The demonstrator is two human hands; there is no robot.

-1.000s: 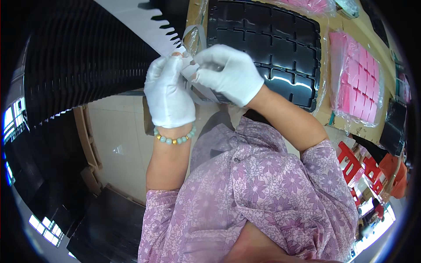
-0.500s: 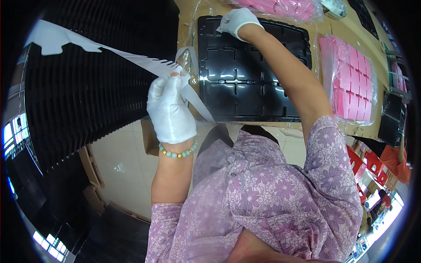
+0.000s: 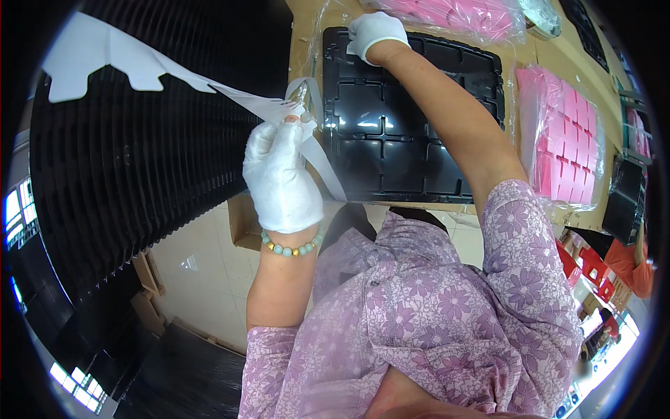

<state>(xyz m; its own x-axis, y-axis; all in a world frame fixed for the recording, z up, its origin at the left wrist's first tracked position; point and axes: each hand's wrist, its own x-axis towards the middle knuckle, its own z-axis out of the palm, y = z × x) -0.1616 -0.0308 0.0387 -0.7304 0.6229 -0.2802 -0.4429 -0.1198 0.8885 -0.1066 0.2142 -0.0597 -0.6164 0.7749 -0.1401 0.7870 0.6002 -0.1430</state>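
My left hand (image 3: 283, 178), in a white glove with a bead bracelet at the wrist, pinches a long white die-cut strip (image 3: 129, 56) with notched tabs. The strip runs up to the left past the black stack, and a narrow white band (image 3: 322, 167) hangs beside the hand. A black moulded plastic tray (image 3: 391, 164) lies on the cardboard-covered table. At its far left corner, my gloved right hand (image 3: 378, 36) reaches down with curled fingers. A small pale edge shows by those fingertips; what they hold is mostly hidden.
A tall stack of ribbed black trays (image 3: 160, 140) rises at left. Pink slotted pieces in clear plastic (image 3: 562, 140) lie right of the tray, and another pink bundle (image 3: 453, 17) lies behind it. Someone in an orange top (image 3: 628, 265) is at far right.
My right hand has shifted slightly left at the tray's far corner. The strip's free end is spread wider and higher, while my left hand keeps its pinch. The whole view has shifted a little.
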